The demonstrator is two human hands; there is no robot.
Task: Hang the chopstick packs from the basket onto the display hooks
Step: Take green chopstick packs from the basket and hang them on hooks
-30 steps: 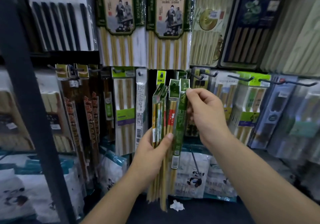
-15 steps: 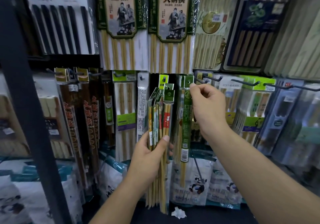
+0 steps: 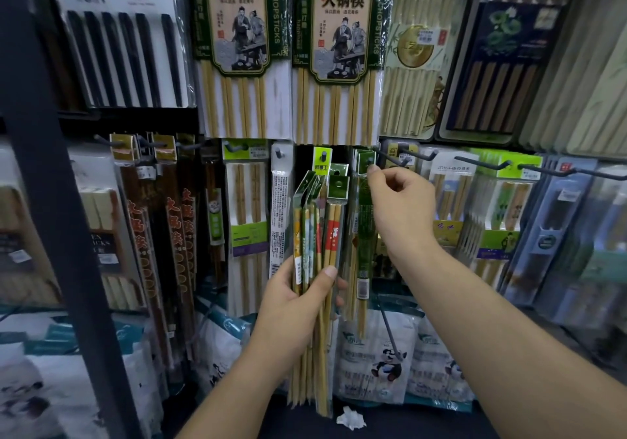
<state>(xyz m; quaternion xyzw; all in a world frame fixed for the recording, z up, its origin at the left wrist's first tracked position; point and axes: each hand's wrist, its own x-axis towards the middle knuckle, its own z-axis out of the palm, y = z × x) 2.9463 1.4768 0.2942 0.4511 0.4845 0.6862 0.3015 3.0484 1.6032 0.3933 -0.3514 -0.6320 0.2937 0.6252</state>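
Left hand [image 3: 298, 299] grips pack bundle [image 3: 314, 231]; right hand [image 3: 400, 208] pinches green pack [image 3: 365, 221] — seemingly at hook [image 3: 390, 155].

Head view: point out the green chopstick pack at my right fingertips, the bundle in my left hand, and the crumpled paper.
green chopstick pack [image 3: 365, 214], head view, middle of its green wrapper.
bundle of chopstick packs [image 3: 317, 231], head view, printed sleeves.
crumpled white paper [image 3: 351, 418], head view, its centre.

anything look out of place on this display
A crumpled white scrap lies on the dark surface below the bundle that the left hand grips. It looks like litter, not stock. The pack the right hand pinches hangs upright.
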